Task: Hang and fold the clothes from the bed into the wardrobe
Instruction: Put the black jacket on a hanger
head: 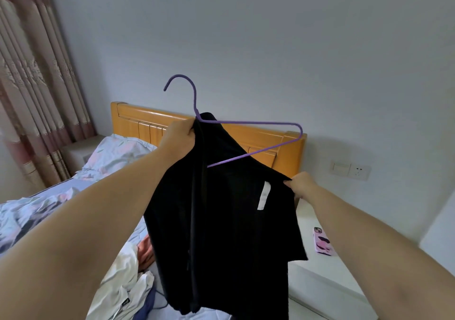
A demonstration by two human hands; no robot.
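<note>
From the head view, the left hand (pixel 178 138) is held above the bed (pixel 61 190), clenched around the black garment (pixel 221 221) just under the neck of the purple hanger (pixel 261 123). One hanger arm sticks out bare. The right hand (pixel 302 184) pinches the garment's far edge. White clothes (pixel 123 282) lie on the bed.

Matt black cloth garment (pixel 221 221) on a thin purple hanger (pixel 246 122); glossy orange wood headboard (pixel 147 122); smooth painted wall (pixel 270 36).
</note>
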